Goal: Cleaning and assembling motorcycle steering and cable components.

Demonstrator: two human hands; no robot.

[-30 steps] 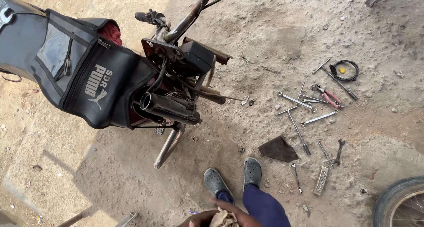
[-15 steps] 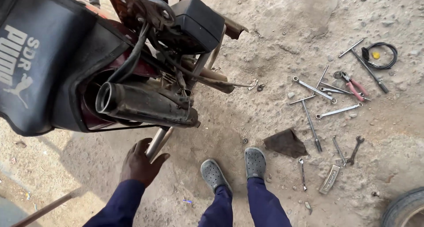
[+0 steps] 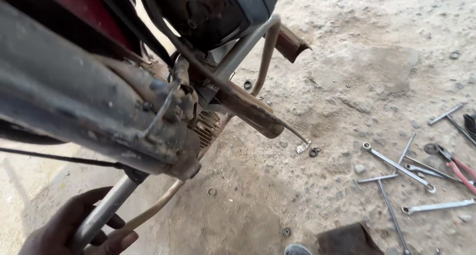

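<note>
My left hand is at the bottom left, its fingers wrapped around a silver metal tube that slants up into the underside of a motorcycle. The bike fills the upper left, very close to the camera, with a dusty grey pipe, a red body part and finned engine metal. A rusty brown bar juts out to the right and ends in a thin rod over the ground. My right hand is out of view.
Several spanners, a T-handled wrench and red-handled pliers lie on the sandy ground at right. A dark rusty metal piece and my shoe tip are at the bottom edge. A washer and small nuts lie loose.
The view has dropped much closer to the bike's underside. My left hand, which reached toward the silver tube half a second ago, now grips it lower down.
</note>
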